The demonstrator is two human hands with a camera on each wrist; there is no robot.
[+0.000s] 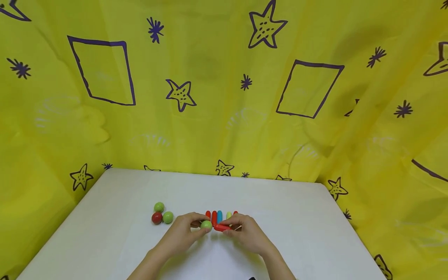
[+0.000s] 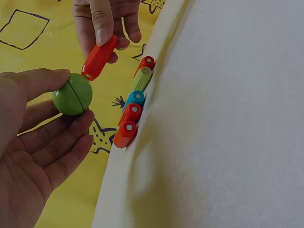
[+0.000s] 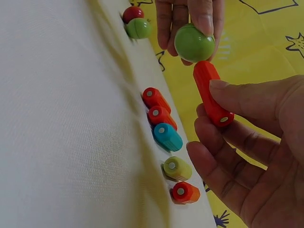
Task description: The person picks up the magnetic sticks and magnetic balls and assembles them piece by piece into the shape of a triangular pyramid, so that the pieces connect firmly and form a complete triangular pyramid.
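The held ball (image 2: 72, 94) is green, held stick (image 2: 99, 59) red — curtain (image 1: 203, 136) purple-starred yellow.

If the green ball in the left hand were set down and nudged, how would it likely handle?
The green ball would probably roll readily, given its round shape. Its shiny surface suggests it could be somewhat slippery. It also seems stiff: no dent shows where the left hand pinches it.

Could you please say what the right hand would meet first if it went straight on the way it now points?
Probably the green ball held by the left hand, just past the red stick; any gap is hard to judge.
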